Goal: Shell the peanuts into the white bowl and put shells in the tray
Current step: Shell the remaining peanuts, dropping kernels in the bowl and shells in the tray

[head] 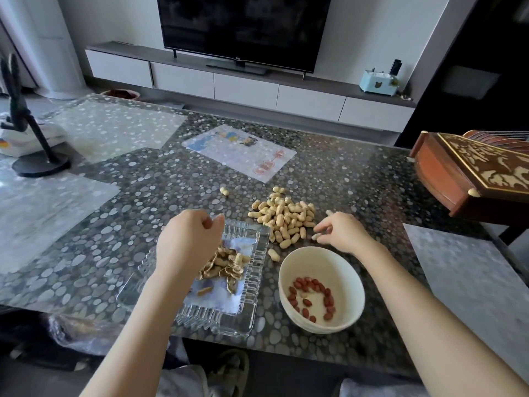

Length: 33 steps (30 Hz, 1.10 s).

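A pile of unshelled peanuts (283, 217) lies on the table beyond the white bowl (355, 285), which holds several red kernels (313, 296). Left of the bowl stands a clear glass tray (252, 285) with broken shells (226, 266) in it. My left hand (186, 242) hovers over the tray, fingers loosely curled, with nothing visible in it. My right hand (340, 232) reaches to the pile's right edge and its fingertips pinch a peanut (316, 236) lying on the table. One loose peanut (274, 255) lies between tray and bowl.
A stray peanut (224, 191) lies farther back. A carved wooden box (472, 179) stands at the right edge, a black stand (40, 164) at the left. Printed sheets (239, 151) lie under the table's cover. A TV console stands behind.
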{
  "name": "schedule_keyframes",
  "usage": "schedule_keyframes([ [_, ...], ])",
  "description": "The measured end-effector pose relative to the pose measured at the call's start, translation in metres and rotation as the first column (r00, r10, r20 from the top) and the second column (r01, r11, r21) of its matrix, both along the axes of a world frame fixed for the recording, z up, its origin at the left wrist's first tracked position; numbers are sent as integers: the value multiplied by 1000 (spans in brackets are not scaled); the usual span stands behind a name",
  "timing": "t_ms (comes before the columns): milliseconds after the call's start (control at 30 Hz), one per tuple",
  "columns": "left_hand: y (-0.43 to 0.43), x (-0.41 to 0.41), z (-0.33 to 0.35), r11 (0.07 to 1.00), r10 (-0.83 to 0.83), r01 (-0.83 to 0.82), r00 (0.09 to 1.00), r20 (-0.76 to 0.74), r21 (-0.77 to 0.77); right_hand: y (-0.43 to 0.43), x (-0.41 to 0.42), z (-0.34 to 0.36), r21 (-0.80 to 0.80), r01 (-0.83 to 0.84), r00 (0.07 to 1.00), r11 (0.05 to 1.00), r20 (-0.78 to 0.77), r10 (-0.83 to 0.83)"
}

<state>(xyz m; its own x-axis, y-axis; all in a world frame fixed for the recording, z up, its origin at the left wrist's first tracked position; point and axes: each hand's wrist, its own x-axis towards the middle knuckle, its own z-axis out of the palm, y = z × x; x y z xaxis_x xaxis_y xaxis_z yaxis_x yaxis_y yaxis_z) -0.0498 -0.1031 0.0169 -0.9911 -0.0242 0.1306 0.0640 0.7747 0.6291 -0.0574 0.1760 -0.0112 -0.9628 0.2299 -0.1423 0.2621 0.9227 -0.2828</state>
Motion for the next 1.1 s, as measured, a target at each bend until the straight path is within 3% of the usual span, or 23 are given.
schedule_keyframes([
  [100,8,4,4,998,-50,53,996,-76,31,4,0,-16,-19,2,997,1000,-82,-4],
  [233,23,11,7,981,-148,161,981,-129,104,-8,21,4,-275,-34,950,961,-309,-55],
  [367,41,28,13,907,-274,307,950,-150,287,-49,65,47,-446,-206,849,871,-524,-68],
  [633,62,60,16,716,-442,453,883,-157,532,-81,114,57,-243,-347,656,906,-753,50],
  [733,63,57,12,622,-532,483,838,-121,616,-76,120,55,-311,-362,691,879,-722,29],
  [833,63,57,14,553,-587,486,804,-97,676,-68,126,58,-596,-380,831,707,-556,-22],
  [1000,68,60,14,482,-650,487,756,-76,728,-62,126,57,-584,-403,883,704,-451,132],
  [1100,72,65,14,460,-679,494,731,-66,738,-66,128,54,-584,-409,871,702,-479,109],
])
